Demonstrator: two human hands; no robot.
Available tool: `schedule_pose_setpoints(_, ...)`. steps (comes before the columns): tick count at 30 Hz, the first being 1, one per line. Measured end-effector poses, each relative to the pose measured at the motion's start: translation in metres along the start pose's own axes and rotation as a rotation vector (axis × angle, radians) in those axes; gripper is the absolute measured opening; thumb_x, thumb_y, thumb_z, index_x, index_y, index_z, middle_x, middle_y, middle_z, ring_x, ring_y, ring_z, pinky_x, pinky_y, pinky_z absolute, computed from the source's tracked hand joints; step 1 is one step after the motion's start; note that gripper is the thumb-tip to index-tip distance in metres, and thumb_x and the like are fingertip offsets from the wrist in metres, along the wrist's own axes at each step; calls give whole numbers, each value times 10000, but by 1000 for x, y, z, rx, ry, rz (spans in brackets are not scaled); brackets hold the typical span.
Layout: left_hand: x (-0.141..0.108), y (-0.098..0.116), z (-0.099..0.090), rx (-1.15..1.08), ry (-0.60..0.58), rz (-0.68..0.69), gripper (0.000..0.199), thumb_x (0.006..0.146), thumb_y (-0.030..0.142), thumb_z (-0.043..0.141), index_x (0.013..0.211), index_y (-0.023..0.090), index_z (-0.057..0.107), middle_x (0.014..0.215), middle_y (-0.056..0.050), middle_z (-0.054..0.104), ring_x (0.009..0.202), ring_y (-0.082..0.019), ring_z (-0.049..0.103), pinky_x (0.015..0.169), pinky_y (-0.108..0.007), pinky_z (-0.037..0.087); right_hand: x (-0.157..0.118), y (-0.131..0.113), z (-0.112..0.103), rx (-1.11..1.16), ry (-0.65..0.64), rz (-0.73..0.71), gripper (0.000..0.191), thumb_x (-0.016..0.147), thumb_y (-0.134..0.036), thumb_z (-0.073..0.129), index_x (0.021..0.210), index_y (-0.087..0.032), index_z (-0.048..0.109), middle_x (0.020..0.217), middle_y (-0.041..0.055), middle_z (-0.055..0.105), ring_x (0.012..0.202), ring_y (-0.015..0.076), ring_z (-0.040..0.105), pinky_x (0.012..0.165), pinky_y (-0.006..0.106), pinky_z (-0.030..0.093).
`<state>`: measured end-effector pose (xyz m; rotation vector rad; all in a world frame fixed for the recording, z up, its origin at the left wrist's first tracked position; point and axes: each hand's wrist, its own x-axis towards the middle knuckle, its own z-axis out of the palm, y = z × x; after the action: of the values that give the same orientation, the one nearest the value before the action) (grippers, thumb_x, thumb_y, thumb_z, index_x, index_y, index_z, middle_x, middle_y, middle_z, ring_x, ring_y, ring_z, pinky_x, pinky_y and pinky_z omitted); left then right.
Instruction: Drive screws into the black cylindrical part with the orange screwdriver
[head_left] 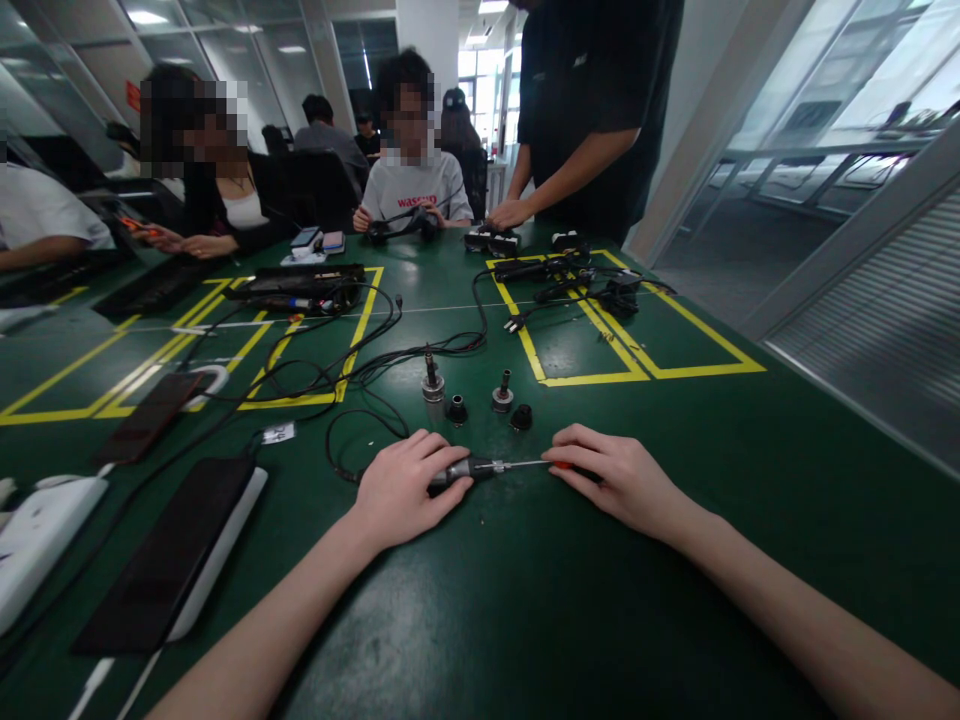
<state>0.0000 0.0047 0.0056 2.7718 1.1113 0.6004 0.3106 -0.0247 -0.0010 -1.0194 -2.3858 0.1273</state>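
Note:
My left hand [409, 485] wraps over a grey-black cylindrical corded tool [466, 468] lying low over the table, its metal end facing right. My right hand [619, 475] pinches the orange handle of a thin screwdriver [525, 463]. The screwdriver's shaft points left and meets the tool's metal end; whether it sits inside cannot be made out. Just beyond my hands stand a tall metal part with a thin tip [433, 392], a shorter metal piece with a stem [502, 395], a black cap [457, 410] and a second black cap [522, 417].
Black cables [375, 365] cross the green table [570, 620], marked with yellow tape [600, 379]. At left lie a black phone [169, 550] on a white block, another phone [150, 415] and a white power strip [49, 535]. Several people sit or stand across the table.

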Motion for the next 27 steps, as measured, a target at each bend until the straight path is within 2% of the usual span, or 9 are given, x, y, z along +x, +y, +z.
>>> schedule_pose_setpoints(6,0,0,1,0,4,6,262,985,370,626,1160,207,731,1005,-42,750,914,-216,679,746,-347,569,2,-3,-3,93,-39,15,194,1009,-192,587,1141,-202,729,1066,96,760,930,232,749,772,349,645)
schedule_pose_setpoints(13,0,0,0,-8,1,3,260,984,364,626,1162,208,734,1006,-40,748,914,-217,679,742,-349,572,1,-3,-8,148,-79,35,400,958,-70,480,1244,-215,720,1141,104,760,1029,242,734,873,395,646)
schedule_pose_setpoints(17,0,-1,0,-7,2,3,269,986,374,618,1162,207,735,1001,-46,746,909,-212,677,748,-340,576,0,1,-9,171,-63,7,388,996,-86,481,1266,-234,717,1171,107,756,1067,241,729,919,412,641)
schedule_pose_setpoints(27,0,0,-1,-17,-10,-9,278,993,382,604,1162,206,737,1012,-53,749,917,-216,678,754,-347,582,1,1,-8,124,8,19,316,1020,-137,538,1242,-252,730,1137,107,774,1005,256,746,834,413,659)
